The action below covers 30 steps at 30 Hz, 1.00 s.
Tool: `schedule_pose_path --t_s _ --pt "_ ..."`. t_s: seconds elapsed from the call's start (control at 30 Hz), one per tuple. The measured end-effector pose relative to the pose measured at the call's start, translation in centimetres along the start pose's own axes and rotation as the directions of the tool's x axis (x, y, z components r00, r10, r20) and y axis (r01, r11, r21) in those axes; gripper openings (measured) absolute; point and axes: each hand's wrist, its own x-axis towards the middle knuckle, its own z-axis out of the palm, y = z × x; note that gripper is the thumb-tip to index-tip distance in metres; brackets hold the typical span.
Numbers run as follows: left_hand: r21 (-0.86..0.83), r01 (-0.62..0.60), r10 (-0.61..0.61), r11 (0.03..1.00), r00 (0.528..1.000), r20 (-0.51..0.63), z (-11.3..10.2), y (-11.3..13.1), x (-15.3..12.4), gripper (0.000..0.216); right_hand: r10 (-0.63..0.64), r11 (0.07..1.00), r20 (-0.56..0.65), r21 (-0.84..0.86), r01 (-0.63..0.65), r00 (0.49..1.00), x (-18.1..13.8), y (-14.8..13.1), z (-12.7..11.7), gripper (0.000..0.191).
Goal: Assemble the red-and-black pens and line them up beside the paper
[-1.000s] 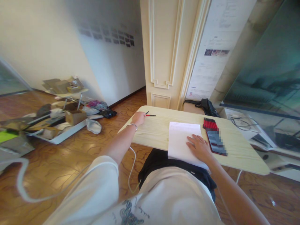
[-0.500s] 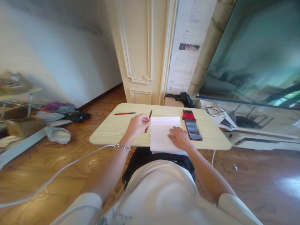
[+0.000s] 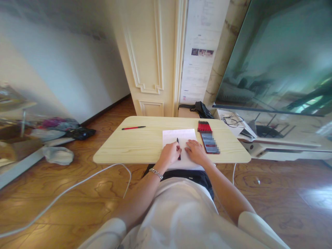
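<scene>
My left hand (image 3: 170, 154), with a bracelet on its wrist, is closed around a dark pencil (image 3: 178, 148) whose tip points away from me over a white sheet of paper (image 3: 176, 136). My right hand (image 3: 195, 151) lies flat with fingers spread on the same sheet. The paper rests on a light wooden table (image 3: 135, 145). To the right of the paper lies an open box of red pencils (image 3: 207, 136). A single red pencil (image 3: 133, 128) lies apart at the table's far left.
A cream panelled column (image 3: 147, 69) stands behind the table, with a black bag (image 3: 201, 109) at its foot. A large screen (image 3: 280, 58) on a low stand fills the right. Clutter and a shelf (image 3: 38, 135) sit at left; a white cable (image 3: 77, 188) crosses the wooden floor.
My left hand brought the dark pencil from the table's far left over onto the paper. One red pencil stayed behind. The view swung right; my right hand stayed on the sheet.
</scene>
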Motion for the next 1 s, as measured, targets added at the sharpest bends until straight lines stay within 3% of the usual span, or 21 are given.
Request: schedule_pose_path --t_s 0.27,0.47,0.57,0.77,0.9,1.0 --pt "-0.087 -0.036 0.023 0.996 0.989 -0.144 -0.7 -1.9 -1.7 0.024 -0.009 0.999 0.017 0.036 0.009 1.0 0.4 0.7 0.1 0.036" --pt "-0.08 -0.011 -0.001 0.997 0.989 -0.151 -0.5 -2.3 -2.2 0.024 -0.055 0.994 0.02 0.094 0.053 0.998 1.4 0.6 -1.2 0.034" --pt "-0.071 -0.021 0.009 0.997 0.987 -0.161 -0.4 -2.3 -2.1 0.023 0.005 0.997 0.021 0.074 -0.007 1.0 2.3 -1.1 -1.5 0.035" --pt "-0.053 -0.015 0.005 0.998 0.983 -0.183 -0.1 -2.5 -2.0 0.022 0.2 0.979 0.123 -0.055 -0.195 0.972 4.9 -4.6 -1.2 0.057" --pt "-0.074 0.016 -0.028 0.997 0.986 -0.165 -0.1 -2.5 -1.8 0.02 0.222 0.974 0.147 -0.076 -0.213 0.964 5.8 -4.9 -1.1 0.048" --pt "-0.108 0.012 -0.028 0.994 0.987 -0.155 -0.4 -2.6 -1.7 0.019 0.202 0.979 0.154 0.001 -0.205 0.967 6.1 -3.8 -1.1 0.038"
